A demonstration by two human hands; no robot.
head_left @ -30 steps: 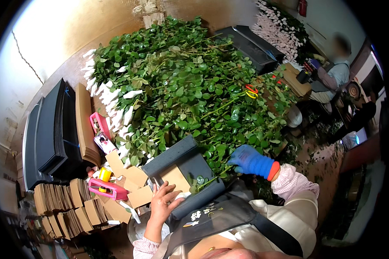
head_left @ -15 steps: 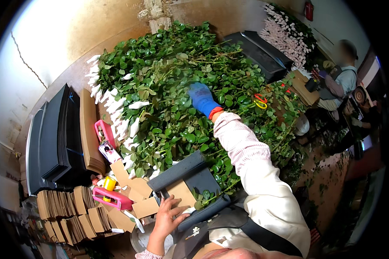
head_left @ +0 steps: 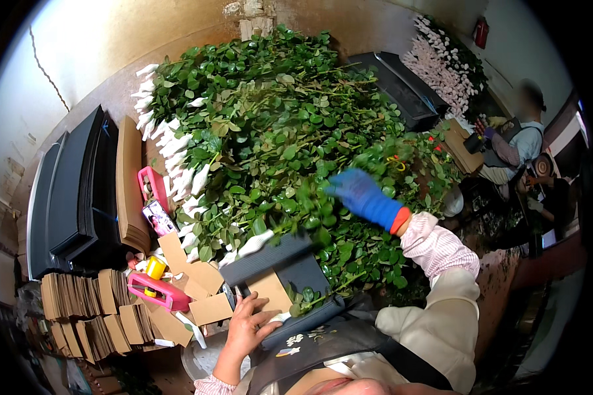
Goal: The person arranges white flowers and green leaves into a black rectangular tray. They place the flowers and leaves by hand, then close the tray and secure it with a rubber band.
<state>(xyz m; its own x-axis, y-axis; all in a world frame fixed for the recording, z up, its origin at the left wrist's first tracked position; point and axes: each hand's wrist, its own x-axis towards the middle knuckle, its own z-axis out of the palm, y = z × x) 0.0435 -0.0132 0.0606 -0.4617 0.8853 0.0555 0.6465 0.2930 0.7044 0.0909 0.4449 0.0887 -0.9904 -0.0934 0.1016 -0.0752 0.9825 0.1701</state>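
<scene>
My left hand (head_left: 247, 321), bare, rests with fingers apart on a brown cardboard piece (head_left: 270, 289) inside a dark corrugated sheet (head_left: 303, 276). Beside its thumb lies a white-sleeved flower head (head_left: 281, 318), its leafy stem running right along the sheet's rolled near edge. My right hand (head_left: 362, 194), in a blue glove and blurred, is closed around a leafy flower stem above the pile. A white-sleeved bud (head_left: 255, 243), apparently on that stem, hangs over the sheet's far edge. The fingertips are partly smeared. A large heap of leafy stems (head_left: 263, 125) fills the table, white-sleeved heads toward the left.
Stacked black sheets (head_left: 72, 191) and cardboard (head_left: 132, 191) stand at left, with pink holders (head_left: 168, 297), a phone (head_left: 158, 217) and yellow tape (head_left: 155, 267) nearby. Cardboard bundles (head_left: 79, 296) lie lower left. A black box (head_left: 402, 92) is behind; a co-worker (head_left: 520, 138) sits at right.
My right hand has moved right and nearer me, drawing a leafy stem along; its white-sleeved bud now shows by the sheet's far edge. My left hand stays on the cardboard.
</scene>
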